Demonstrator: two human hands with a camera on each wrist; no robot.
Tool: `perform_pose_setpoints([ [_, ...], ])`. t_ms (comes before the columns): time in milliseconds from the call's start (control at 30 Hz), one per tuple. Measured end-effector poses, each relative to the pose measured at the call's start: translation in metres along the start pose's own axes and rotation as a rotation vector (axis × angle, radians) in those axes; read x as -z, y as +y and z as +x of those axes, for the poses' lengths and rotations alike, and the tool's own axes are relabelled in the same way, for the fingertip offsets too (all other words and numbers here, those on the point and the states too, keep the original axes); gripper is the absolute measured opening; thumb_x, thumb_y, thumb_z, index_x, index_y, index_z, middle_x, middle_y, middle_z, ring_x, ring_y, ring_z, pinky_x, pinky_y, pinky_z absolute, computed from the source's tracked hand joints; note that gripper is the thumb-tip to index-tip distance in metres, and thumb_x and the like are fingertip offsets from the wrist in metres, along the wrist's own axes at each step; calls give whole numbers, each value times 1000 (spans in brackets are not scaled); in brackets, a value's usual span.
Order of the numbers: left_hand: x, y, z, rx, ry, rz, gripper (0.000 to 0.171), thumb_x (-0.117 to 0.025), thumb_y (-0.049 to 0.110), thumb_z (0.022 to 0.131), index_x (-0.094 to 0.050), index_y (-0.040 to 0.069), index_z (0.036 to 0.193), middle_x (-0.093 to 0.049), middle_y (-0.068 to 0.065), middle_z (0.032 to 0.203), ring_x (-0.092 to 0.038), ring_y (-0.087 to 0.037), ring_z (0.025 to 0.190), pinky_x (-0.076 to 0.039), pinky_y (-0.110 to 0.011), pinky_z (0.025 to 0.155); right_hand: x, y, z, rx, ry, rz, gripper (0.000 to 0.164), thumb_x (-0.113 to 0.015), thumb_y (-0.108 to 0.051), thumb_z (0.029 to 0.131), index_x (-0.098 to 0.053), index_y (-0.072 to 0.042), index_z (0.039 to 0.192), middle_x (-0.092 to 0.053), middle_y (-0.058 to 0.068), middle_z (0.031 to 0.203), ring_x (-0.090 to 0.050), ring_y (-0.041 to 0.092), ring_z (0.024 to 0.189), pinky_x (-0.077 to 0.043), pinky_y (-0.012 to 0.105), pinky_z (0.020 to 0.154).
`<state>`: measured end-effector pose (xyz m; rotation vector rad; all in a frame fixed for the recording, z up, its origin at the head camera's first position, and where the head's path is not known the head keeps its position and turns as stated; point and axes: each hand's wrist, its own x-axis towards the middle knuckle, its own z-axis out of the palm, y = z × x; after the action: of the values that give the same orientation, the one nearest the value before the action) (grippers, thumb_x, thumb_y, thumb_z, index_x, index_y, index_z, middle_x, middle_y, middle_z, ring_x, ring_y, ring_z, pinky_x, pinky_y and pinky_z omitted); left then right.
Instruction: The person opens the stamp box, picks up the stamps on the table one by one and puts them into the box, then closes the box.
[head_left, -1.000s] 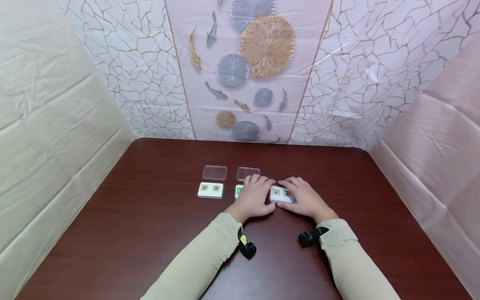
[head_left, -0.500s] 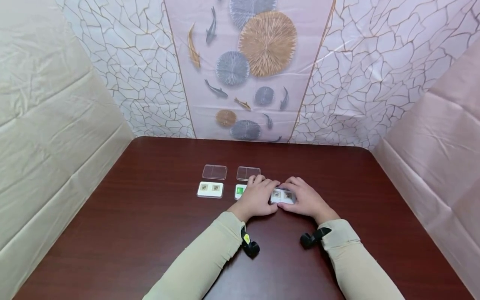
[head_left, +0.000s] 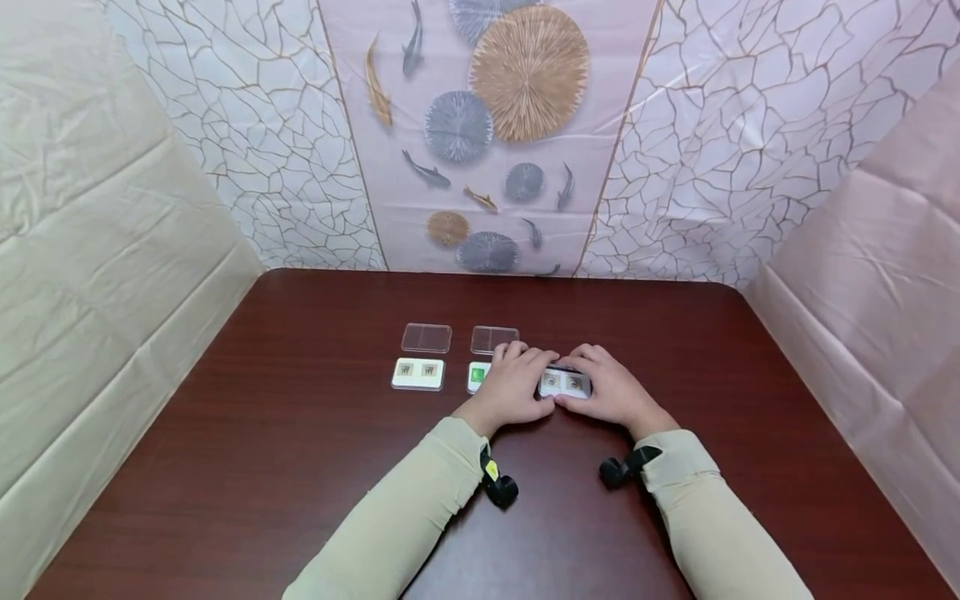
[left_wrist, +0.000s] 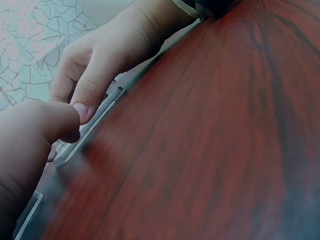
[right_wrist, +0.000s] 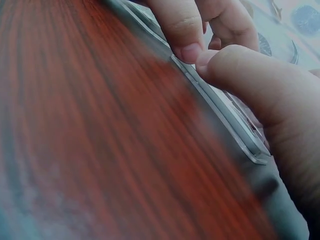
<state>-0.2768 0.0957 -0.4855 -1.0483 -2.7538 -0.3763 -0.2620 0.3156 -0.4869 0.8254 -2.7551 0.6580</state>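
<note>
A small clear plastic case [head_left: 564,384] with a white insert and two small square pieces lies on the table between both hands. My left hand [head_left: 512,388] holds its left end, thumb at the near edge and fingers reaching toward the far side. At the right end my right hand [head_left: 609,392] grips it, its thumb on the near edge and fingers over the far one. Both thumbs meet at the case's near long edge in the right wrist view, where the clear rim [right_wrist: 220,107] shows. Fingers cover much of the case's ends.
Left of the hands sits a similar case [head_left: 417,374] with two brownish squares. A case with a green square [head_left: 477,376] is partly hidden behind my left hand. Two clear lids, one left [head_left: 426,338] and one right [head_left: 493,338], lie behind them on the dark red table [head_left: 300,467].
Both hands stay around the case, with only slight finger shifts; the left hand has moved a touch closer to the right one. The head view has tilted a little.
</note>
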Motion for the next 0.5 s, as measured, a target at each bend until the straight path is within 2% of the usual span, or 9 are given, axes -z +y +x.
perform_pose_setpoints([
  [267,1,0,-2,-8,17,-16,68,-67,47,84,-52,21,145,-60,7,134,-44,-20,121,-27,-48,107,1,-2,0,11,5,6,53,-79,-46,83,-69,-15,125,-58,0,115,-52,18,105,-48,42,86],
  [500,-1,0,-1,-3,9,-1,69,-67,51,84,-51,22,145,-59,7,134,-43,-20,120,-27,-47,106,2,-1,-2,-17,-15,14,54,-80,-45,82,-69,-16,127,-58,1,117,-52,19,107,-48,43,87],
])
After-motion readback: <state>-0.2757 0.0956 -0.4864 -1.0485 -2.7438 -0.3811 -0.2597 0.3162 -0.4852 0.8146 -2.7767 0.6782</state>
